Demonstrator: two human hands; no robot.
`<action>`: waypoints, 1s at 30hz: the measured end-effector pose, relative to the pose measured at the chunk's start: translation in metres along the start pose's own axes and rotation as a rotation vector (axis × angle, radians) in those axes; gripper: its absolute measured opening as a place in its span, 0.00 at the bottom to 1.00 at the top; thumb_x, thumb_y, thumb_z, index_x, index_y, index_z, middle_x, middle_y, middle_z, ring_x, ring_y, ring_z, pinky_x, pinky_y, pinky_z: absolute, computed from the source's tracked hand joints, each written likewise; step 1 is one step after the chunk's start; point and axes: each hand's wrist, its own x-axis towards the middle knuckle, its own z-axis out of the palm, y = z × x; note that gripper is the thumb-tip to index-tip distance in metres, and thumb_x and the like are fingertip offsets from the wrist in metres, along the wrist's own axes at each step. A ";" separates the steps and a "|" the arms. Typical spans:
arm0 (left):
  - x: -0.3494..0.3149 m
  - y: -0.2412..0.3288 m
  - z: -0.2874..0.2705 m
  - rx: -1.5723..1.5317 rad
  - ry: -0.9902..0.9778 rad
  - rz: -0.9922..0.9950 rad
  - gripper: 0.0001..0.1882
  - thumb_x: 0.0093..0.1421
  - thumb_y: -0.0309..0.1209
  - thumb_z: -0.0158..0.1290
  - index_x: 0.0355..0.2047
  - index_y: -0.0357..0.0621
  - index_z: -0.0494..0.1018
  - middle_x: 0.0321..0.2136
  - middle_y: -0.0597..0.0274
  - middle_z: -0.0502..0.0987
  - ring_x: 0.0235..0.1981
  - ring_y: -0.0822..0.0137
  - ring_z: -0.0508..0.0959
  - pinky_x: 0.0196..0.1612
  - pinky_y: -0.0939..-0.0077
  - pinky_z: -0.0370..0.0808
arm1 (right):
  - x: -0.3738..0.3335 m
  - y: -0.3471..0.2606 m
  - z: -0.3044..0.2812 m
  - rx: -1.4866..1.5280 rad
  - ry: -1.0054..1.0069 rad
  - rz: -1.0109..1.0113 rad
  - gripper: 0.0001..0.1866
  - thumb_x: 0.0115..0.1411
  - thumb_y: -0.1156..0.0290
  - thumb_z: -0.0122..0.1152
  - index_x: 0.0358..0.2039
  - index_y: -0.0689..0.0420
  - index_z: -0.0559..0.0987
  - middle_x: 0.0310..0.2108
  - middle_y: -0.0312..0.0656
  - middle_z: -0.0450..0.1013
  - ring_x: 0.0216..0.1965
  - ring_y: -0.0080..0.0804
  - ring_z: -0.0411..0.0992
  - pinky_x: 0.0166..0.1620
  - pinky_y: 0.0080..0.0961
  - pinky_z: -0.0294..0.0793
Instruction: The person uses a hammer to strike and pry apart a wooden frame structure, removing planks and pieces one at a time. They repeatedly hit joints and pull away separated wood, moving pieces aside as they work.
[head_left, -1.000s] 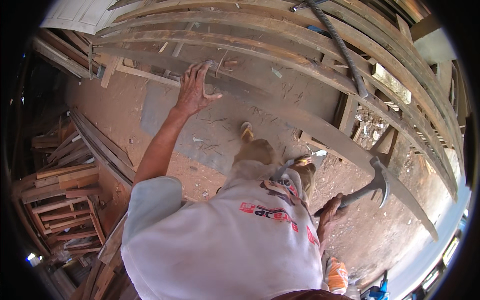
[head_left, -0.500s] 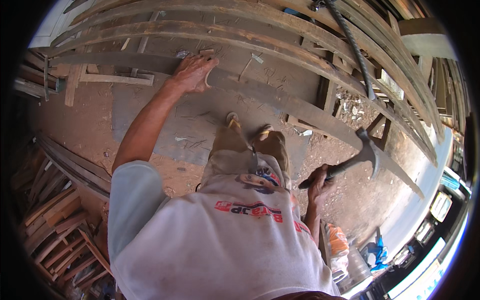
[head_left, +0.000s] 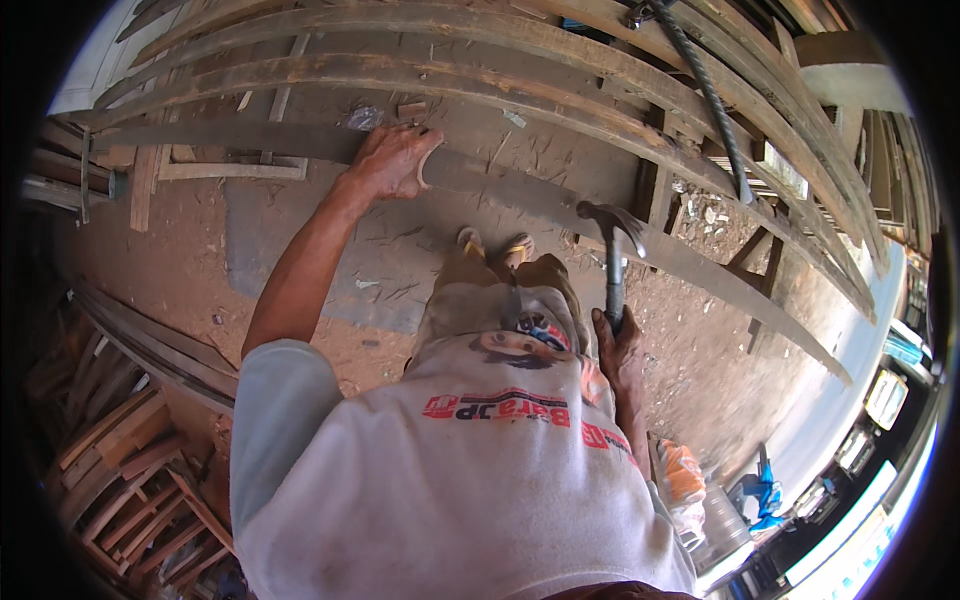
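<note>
A long grey-brown plank crosses in front of me from the left to the lower right. My left hand grips it across its width, fingers over the far edge and thumb at the near edge. In my right hand is a claw hammer, held by its dark handle with the fingers closed. The hammer stands nearly upright in the picture, its metal head overlapping the plank to the right of my left hand. Whether the head touches the wood I cannot tell.
Several long timbers run beyond the plank, with a twisted metal bar over them at the right. Stacked wood pieces lie at the lower left. An orange-and-white sack stands at the lower right. Wood scraps litter the ground.
The hammer has swung left and turned from slanting right to nearly upright, its head now nearer my left hand. My left hand keeps its grip on the plank, slightly shifted.
</note>
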 end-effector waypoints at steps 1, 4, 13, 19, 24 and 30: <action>-0.001 0.001 -0.001 0.000 0.010 -0.007 0.33 0.39 0.32 0.70 0.47 0.40 0.71 0.36 0.46 0.82 0.44 0.48 0.83 0.48 0.54 0.77 | 0.001 -0.004 -0.006 0.073 -0.038 0.023 0.19 0.66 0.60 0.64 0.45 0.65 0.75 0.21 0.41 0.70 0.21 0.26 0.67 0.26 0.32 0.70; 0.004 0.007 -0.013 -0.021 -0.186 -0.115 0.36 0.37 0.32 0.73 0.48 0.42 0.71 0.41 0.49 0.80 0.46 0.47 0.80 0.49 0.53 0.75 | 0.001 -0.023 -0.024 0.339 -0.161 0.057 0.22 0.66 0.60 0.63 0.53 0.64 0.75 0.25 0.40 0.73 0.20 0.25 0.68 0.25 0.28 0.71; 0.002 -0.004 -0.009 -0.013 -0.094 -0.026 0.38 0.39 0.40 0.73 0.51 0.42 0.73 0.40 0.49 0.80 0.48 0.46 0.79 0.50 0.52 0.75 | 0.044 -0.108 -0.071 0.968 -0.368 -0.207 0.37 0.59 0.43 0.61 0.51 0.69 0.77 0.43 0.52 0.77 0.44 0.40 0.80 0.35 0.24 0.79; 0.005 0.002 -0.024 -0.070 -0.228 -0.041 0.43 0.37 0.53 0.74 0.51 0.43 0.73 0.43 0.51 0.80 0.47 0.48 0.80 0.52 0.52 0.73 | 0.042 -0.164 -0.065 0.604 -0.194 -0.317 0.27 0.53 0.71 0.73 0.53 0.62 0.77 0.42 0.48 0.77 0.47 0.36 0.79 0.39 0.24 0.79; 0.004 -0.003 -0.017 -0.162 -0.137 0.015 0.42 0.38 0.53 0.74 0.49 0.43 0.73 0.41 0.49 0.79 0.49 0.48 0.78 0.54 0.52 0.70 | 0.058 -0.180 -0.085 0.335 0.070 -0.395 0.30 0.58 0.54 0.74 0.54 0.60 0.77 0.42 0.42 0.76 0.45 0.31 0.75 0.48 0.27 0.74; 0.014 -0.013 -0.030 -0.184 -0.284 0.125 0.40 0.40 0.54 0.72 0.45 0.39 0.75 0.40 0.46 0.80 0.49 0.47 0.78 0.54 0.52 0.70 | 0.124 -0.245 -0.050 0.652 0.491 -0.668 0.32 0.70 0.40 0.47 0.42 0.62 0.76 0.36 0.44 0.68 0.32 0.33 0.68 0.40 0.31 0.70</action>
